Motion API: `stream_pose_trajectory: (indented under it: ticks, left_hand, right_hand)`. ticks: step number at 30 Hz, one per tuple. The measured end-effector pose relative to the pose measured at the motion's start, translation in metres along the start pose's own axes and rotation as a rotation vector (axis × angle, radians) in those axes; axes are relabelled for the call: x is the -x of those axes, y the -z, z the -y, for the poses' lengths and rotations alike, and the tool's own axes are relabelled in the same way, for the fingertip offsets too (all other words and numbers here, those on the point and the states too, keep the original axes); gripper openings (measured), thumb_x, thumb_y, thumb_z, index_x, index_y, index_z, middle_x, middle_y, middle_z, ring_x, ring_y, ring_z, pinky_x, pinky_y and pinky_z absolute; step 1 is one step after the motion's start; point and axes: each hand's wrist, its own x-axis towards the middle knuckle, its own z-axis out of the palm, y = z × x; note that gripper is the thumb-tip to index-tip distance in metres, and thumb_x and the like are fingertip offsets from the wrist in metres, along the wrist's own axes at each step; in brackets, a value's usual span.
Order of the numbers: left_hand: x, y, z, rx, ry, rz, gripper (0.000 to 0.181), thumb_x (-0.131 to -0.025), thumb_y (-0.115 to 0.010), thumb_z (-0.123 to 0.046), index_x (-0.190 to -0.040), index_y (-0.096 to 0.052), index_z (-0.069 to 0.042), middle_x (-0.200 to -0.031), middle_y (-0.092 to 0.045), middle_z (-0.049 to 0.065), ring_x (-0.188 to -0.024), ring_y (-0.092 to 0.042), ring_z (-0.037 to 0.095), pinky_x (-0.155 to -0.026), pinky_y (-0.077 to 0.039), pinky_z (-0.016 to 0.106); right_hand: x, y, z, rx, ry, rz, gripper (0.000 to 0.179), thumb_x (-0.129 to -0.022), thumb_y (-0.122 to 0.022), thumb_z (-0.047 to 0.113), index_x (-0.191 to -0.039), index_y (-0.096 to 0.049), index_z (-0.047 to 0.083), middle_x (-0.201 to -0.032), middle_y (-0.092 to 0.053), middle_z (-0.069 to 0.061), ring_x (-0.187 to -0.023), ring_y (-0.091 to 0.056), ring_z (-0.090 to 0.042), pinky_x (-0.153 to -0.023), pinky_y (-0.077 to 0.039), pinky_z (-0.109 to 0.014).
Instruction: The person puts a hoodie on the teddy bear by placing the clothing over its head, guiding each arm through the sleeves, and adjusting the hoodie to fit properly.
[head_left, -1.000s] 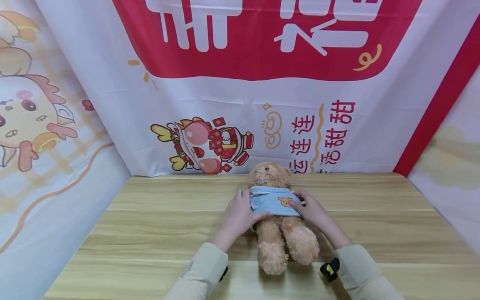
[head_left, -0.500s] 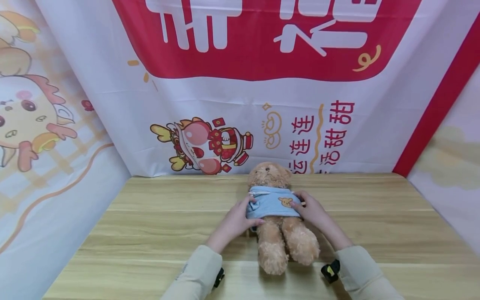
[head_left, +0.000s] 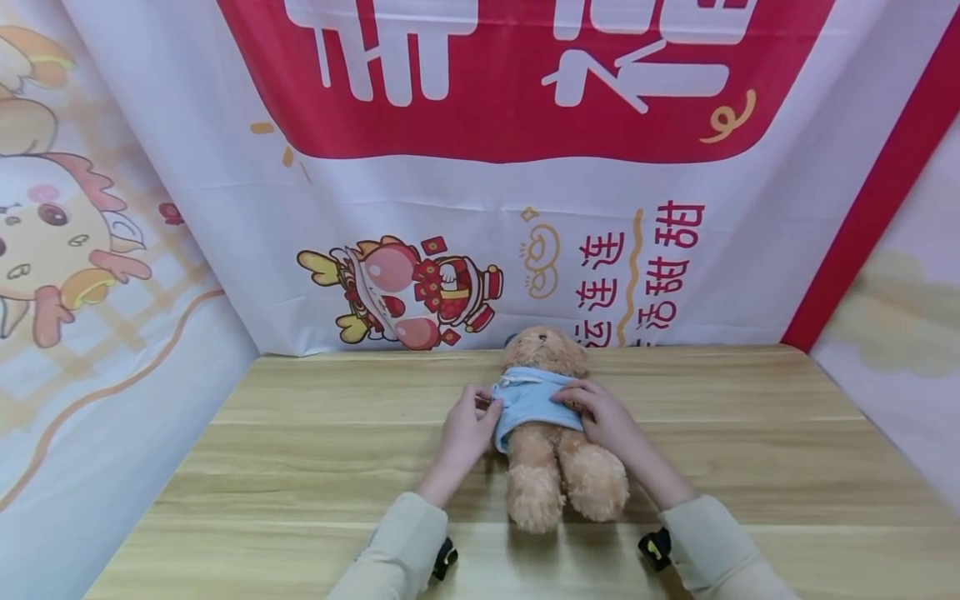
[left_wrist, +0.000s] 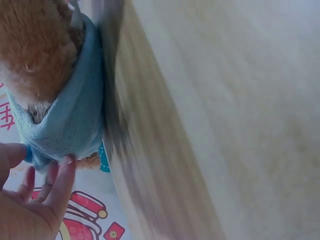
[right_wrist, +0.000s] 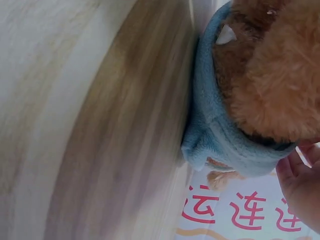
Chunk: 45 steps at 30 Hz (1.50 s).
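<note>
A fluffy brown teddy bear [head_left: 534, 492] lies on its back, head toward the banner, wearing a light-blue hooded shirt [head_left: 528, 408]. White cord shows at its neckline. My left hand [head_left: 467, 429] pinches the left side of the shirt between thumb and fingers; the left wrist view shows the fingertips at the bunched blue cloth [left_wrist: 75, 122]. My right hand [head_left: 603, 417] holds the right front of the shirt with bent fingers, covering the bear patch. In the right wrist view, its fingers [right_wrist: 295, 172] are at the shirt's hem beside the brown fur.
The wooden table [head_left: 322, 467] ends at a white and red banner [head_left: 480, 183] close behind the bear's head. Printed cloth walls stand at the left and right. Black wrist straps [head_left: 446, 558] show below the sleeves. A teal patterned edge [left_wrist: 104, 159] peeks out beneath the shirt.
The bear has shifted slightly away from the person. My left hand has changed its hold on the shirt's side, and my right hand has moved inward over the bear patch.
</note>
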Motion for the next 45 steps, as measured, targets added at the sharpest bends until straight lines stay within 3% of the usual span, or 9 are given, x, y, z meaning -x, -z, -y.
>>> stream_pose_trajectory:
  ticks: [6,9,15,20,26,33,37,41,45]
  left_hand:
    - [-0.005,0.002,-0.001,-0.063,-0.035,0.044,0.02,-0.094,-0.06,-0.018,-0.111,-0.062,-0.008,-0.097,-0.065,0.012,-0.083,-0.062,0.02,-0.071,-0.051,0.031]
    - [-0.007,0.003,0.001,-0.124,-0.065,0.046,0.016,-0.093,-0.061,-0.018,-0.105,-0.067,-0.008,-0.097,-0.066,0.01,-0.084,-0.062,0.019,-0.072,-0.051,0.03]
    - [-0.01,0.011,0.006,-0.117,-0.064,-0.052,0.013,-0.091,-0.062,-0.014,-0.091,-0.07,-0.004,-0.083,-0.071,0.009,-0.072,-0.063,0.015,-0.064,-0.051,0.025]
    - [-0.012,0.018,0.014,-0.064,-0.029,-0.103,0.01,-0.091,-0.061,-0.008,-0.089,-0.068,-0.001,-0.081,-0.07,0.012,-0.072,-0.064,0.017,-0.063,-0.053,0.026]
    - [-0.013,0.012,0.013,-0.039,-0.176,0.026,0.011,-0.091,-0.062,-0.01,-0.097,-0.067,-0.002,-0.096,-0.068,0.014,-0.089,-0.066,0.025,-0.077,-0.056,0.033]
    - [-0.011,0.004,0.005,-0.263,-0.315,0.04,0.013,-0.091,-0.062,-0.009,-0.102,-0.066,-0.006,-0.099,-0.067,0.011,-0.091,-0.065,0.023,-0.079,-0.055,0.035]
    - [-0.012,0.004,0.002,-0.316,-0.292,0.007,0.006,-0.091,-0.062,-0.013,-0.091,-0.065,-0.008,-0.093,-0.068,0.007,-0.088,-0.066,0.022,-0.078,-0.055,0.035]
    - [-0.013,0.009,0.004,-0.302,-0.254,-0.028,0.008,-0.091,-0.061,-0.014,-0.088,-0.063,-0.008,-0.088,-0.068,0.008,-0.082,-0.065,0.021,-0.073,-0.054,0.035]
    - [-0.015,0.011,0.009,-0.181,-0.161,-0.02,0.009,-0.093,-0.058,-0.011,-0.09,-0.061,-0.004,-0.088,-0.067,0.012,-0.079,-0.066,0.021,-0.069,-0.054,0.032]
  right_hand:
    - [0.002,0.001,-0.002,0.0,0.005,0.009,0.045,-0.075,-0.047,-0.024,-0.105,-0.069,0.002,-0.113,-0.062,-0.02,-0.107,-0.059,-0.038,-0.081,-0.052,-0.042]
    - [0.003,0.0,-0.003,0.003,0.014,0.006,0.045,-0.076,-0.047,-0.024,-0.105,-0.069,0.001,-0.114,-0.062,-0.021,-0.109,-0.058,-0.039,-0.085,-0.051,-0.048]
    - [0.006,-0.001,-0.007,-0.005,0.01,-0.01,0.045,-0.075,-0.047,-0.024,-0.106,-0.069,0.001,-0.114,-0.062,-0.021,-0.11,-0.058,-0.04,-0.087,-0.051,-0.05]
    - [0.011,0.002,-0.012,-0.023,-0.028,-0.012,0.047,-0.073,-0.049,-0.024,-0.107,-0.068,0.002,-0.115,-0.062,-0.02,-0.11,-0.058,-0.039,-0.08,-0.052,-0.037]
    - [0.013,0.003,-0.012,-0.035,-0.015,0.004,0.047,-0.075,-0.048,-0.023,-0.108,-0.068,0.003,-0.116,-0.061,-0.02,-0.112,-0.057,-0.039,-0.076,-0.049,-0.034]
    - [0.013,0.002,-0.01,-0.046,-0.019,0.023,0.049,-0.073,-0.048,-0.023,-0.11,-0.068,0.003,-0.119,-0.06,-0.021,-0.113,-0.056,-0.04,-0.078,-0.05,-0.035]
    - [0.013,0.004,-0.008,-0.06,-0.047,0.021,0.045,-0.076,-0.049,-0.02,-0.11,-0.068,0.002,-0.119,-0.06,-0.02,-0.114,-0.056,-0.039,-0.076,-0.049,-0.03]
    - [0.011,0.006,0.0,-0.084,-0.133,0.042,0.025,-0.088,-0.059,0.0,-0.11,-0.069,0.005,-0.12,-0.061,-0.017,-0.116,-0.056,-0.037,-0.088,-0.051,-0.041]
    - [0.006,0.007,0.009,-0.073,-0.204,0.082,0.026,-0.085,-0.071,0.02,-0.107,-0.07,0.006,-0.118,-0.061,-0.015,-0.115,-0.056,-0.036,-0.096,-0.047,-0.051]
